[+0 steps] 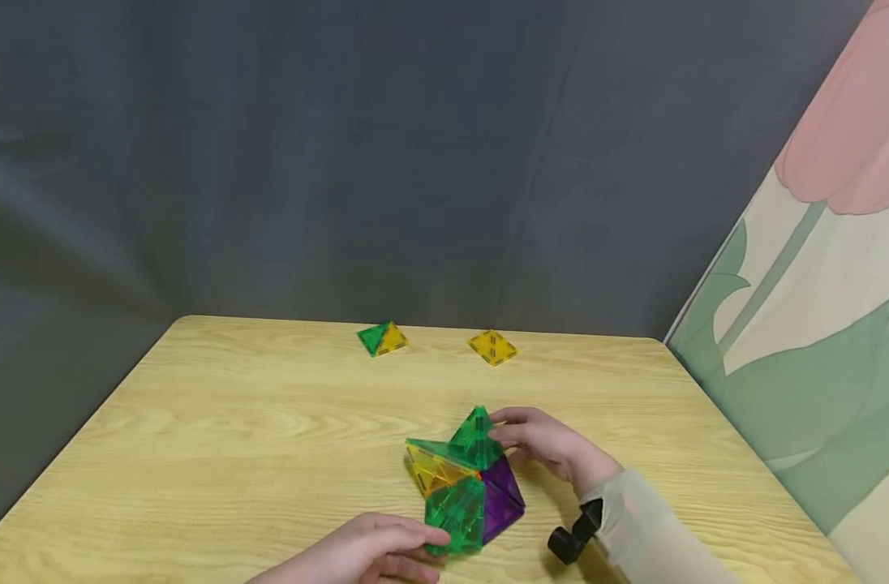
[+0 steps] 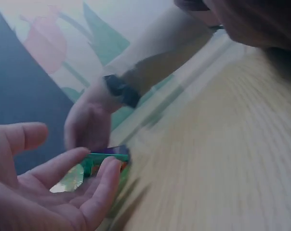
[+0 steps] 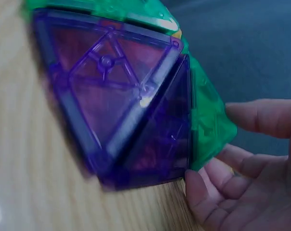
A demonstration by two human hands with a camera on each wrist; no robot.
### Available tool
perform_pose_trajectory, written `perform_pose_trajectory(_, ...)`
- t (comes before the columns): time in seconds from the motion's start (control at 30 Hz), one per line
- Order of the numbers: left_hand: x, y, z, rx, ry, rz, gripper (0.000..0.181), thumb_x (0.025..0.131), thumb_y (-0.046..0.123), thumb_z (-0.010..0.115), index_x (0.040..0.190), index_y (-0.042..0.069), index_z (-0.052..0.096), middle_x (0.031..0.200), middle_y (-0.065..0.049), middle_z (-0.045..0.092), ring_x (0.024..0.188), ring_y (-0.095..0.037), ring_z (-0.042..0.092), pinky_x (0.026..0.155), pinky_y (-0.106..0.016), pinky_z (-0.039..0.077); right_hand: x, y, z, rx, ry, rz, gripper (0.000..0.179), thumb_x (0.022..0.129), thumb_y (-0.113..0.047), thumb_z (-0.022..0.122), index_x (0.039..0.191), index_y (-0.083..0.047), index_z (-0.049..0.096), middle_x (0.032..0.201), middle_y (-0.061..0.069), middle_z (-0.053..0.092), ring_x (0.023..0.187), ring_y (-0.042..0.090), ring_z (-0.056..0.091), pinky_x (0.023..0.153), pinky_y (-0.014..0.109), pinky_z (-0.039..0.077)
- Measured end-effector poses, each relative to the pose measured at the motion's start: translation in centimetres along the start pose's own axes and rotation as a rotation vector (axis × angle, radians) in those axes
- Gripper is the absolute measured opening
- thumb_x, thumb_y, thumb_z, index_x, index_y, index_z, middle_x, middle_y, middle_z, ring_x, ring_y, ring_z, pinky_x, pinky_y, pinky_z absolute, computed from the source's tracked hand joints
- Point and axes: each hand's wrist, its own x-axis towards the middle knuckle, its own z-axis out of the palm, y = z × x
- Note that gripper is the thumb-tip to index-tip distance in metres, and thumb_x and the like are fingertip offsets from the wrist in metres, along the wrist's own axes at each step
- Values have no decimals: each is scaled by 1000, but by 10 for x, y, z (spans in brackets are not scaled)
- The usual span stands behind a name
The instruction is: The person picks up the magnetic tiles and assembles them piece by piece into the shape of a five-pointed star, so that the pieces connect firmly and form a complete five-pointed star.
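A structure of see-through magnetic tiles stands on the table near its front, with green tiles [image 1: 455, 515], a yellow tile [image 1: 433, 469] and purple tiles [image 3: 107, 91]. At its far right my right hand [image 1: 550, 446] pinches an upright green triangle tile [image 3: 208, 120] between fingers and thumb. My left hand [image 1: 371, 551] is at the near left corner, its extended fingertips touching the front green tile. In the left wrist view, the left hand [image 2: 63, 192] has its palm turned up and its thumb apart from the tiles, which are partly hidden behind the fingers.
Toward the table's [image 1: 233, 405] back edge lie a green and yellow tile pair [image 1: 383, 339] and a yellow tile pair [image 1: 492, 347]. A dark curtain [image 1: 342, 162] hangs behind, and a flower-patterned panel [image 1: 817, 324] borders the right side.
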Motion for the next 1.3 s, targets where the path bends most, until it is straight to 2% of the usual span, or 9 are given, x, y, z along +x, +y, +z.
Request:
perform_pose_trajectory(0.13, -9, 6, -9, -49, 91, 37, 44, 102, 24, 51, 135, -4, 57, 109, -7, 68, 100, -17, 65, 89, -32, 54, -12, -5, 8, 38, 9, 0, 54, 96, -15, 61, 137, 14, 42, 113, 14, 63, 98, 23, 63, 86, 39, 55)
perform_pose_trajectory(0.4, -30, 27, -45, 17, 346, 128, 51, 100, 25, 54, 140, -6, 48, 126, -17, 55, 109, -27, 59, 96, -39, 50, -26, -7, 29, 236, -33, -4, 39, 98, -9, 55, 126, 15, 43, 103, 13, 64, 94, 25, 65, 90, 40, 54)
perform_pose_trajectory(0.57, -40, 33, -61, 46, 402, 177, 56, 101, 26, 54, 145, -7, 42, 132, -19, 53, 117, -30, 55, 100, -39, 47, -33, -7, 43, 309, -66, -10, 32, 96, -7, 56, 117, 14, 45, 103, 15, 62, 96, 27, 64, 92, 41, 53)
perform_pose_trajectory(0.67, -47, 42, -68, 124, 415, 176, 57, 102, 30, 52, 146, -5, 41, 136, -24, 51, 122, -35, 53, 101, -42, 46, -37, -9, 43, 249, -67, 2, 40, 96, -10, 55, 123, 20, 47, 106, 19, 64, 98, 28, 64, 89, 41, 54)
perform_pose_trajectory(0.77, -56, 67, -79, 230, 447, 194, 57, 104, 32, 49, 146, -5, 40, 141, -28, 47, 126, -40, 49, 103, -45, 45, -37, -19, 31, 130, 1, 8, 50, 96, -13, 56, 130, 22, 44, 112, 22, 62, 100, 29, 64, 86, 42, 56)
perform_pose_trajectory(0.93, -67, 133, -108, 408, 548, 231, 57, 107, 33, 42, 146, -8, 38, 141, -24, 50, 125, -31, 54, 102, -39, 45, -15, -55, -11, -69, 145, -35, 50, 100, -14, 51, 135, 20, 41, 125, 30, 55, 109, 38, 60, 91, 43, 53)
perform_pose_trajectory(1.1, -44, 183, -134, 459, 613, 207, 60, 107, 37, 37, 148, -6, 36, 143, -23, 49, 128, -32, 51, 107, -42, 40, 40, -89, -34, -176, 97, -43, 44, 103, -14, 48, 134, 16, 47, 120, 25, 60, 111, 39, 59, 95, 43, 51)
perform_pose_trajectory(1.2, -11, 183, -152, 387, 610, 169, 61, 108, 37, 36, 150, -6, 31, 148, -25, 41, 135, -37, 42, 112, -46, 33, 74, -93, -25, -147, 51, -19, 42, 102, -11, 47, 134, 16, 47, 115, 23, 60, 109, 39, 59, 99, 47, 48)
perform_pose_trajectory(1.3, 24, 166, -173, 274, 597, 118, 63, 108, 36, 31, 153, -8, 21, 153, -27, 32, 140, -39, 32, 114, -46, 28, 103, -84, -10, -98, 40, 11, 29, 100, -5, 46, 119, 15, 56, 96, 16, 61, 93, 31, 62, 100, 49, 46)
